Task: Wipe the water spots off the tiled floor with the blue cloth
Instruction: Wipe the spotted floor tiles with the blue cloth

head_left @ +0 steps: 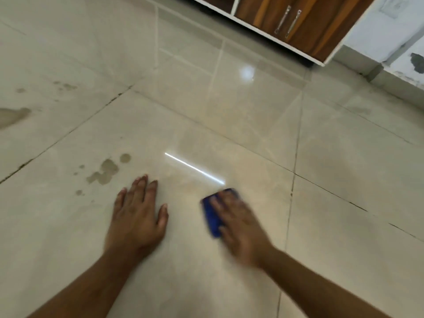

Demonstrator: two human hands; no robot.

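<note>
Two hands rest on the tiled floor point(332, 157): our left hand point(137, 216) lies flat with fingers spread, holding nothing; our blurred right hand point(238, 223) presses straight fingers on the blue cloth point(212, 215), lower centre. Water spots point(104, 173) sit left of centre. We read no writing anywhere.

Glossy beige floor tiles point(229, 106); wooden cabinet point(296, 21) against peeling wall point(390, 31).

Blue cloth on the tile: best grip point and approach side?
Take the blue cloth by its exposed left edge, coming from above-left. It lies flat on the floor, and the right hand covers the rest, so only that strip is free to pinch.
</note>
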